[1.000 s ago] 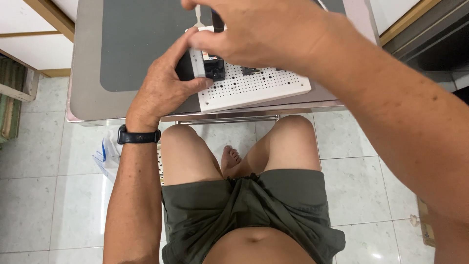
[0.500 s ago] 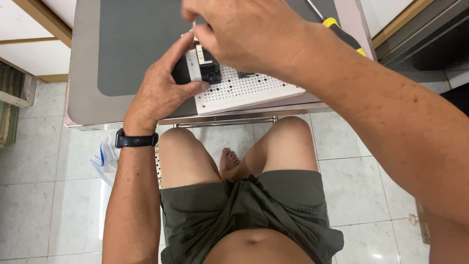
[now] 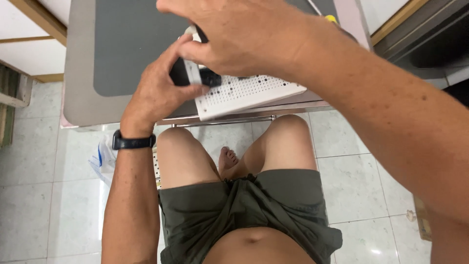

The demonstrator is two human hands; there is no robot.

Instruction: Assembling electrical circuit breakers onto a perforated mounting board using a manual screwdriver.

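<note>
One white plastic board (image 3: 246, 95), flat, rectangular, w/ a dense grid of small round holes, lies at the near edge of a grey table (image 3: 80, 73); its near corner juts a bit past the metal rim. The table top carries a darker matte mat (image 3: 129, 46), smooth, rounded corners. On the board's left end sits one small dark block (image 3: 181, 73) w/ a pale strip beside it; what it is exactly I can't make out, since both hands cover most of it. Left hand (image 3: 159, 90) is curled round the block from the left, thumb pressed along the board edge, so it's clamped on that part. Right hand (image 3: 239, 34) comes over from above, fingers bunched down onto the same spot, touching the left thumb; whether it pinches anything I cannot tell, fingertips hidden. One black band (image 3: 134, 142) on the left wrist. A yellow tip (image 3: 331, 18) peeks out behind the right forearm, rest cut off. Below: two bare knees, olive shorts (image 3: 244, 210), one bare foot (image 3: 227, 159), glossy pale floor tiles (image 3: 44, 205). One crumpled white-blue bag (image 3: 101, 161) lies by the left leg.
</note>
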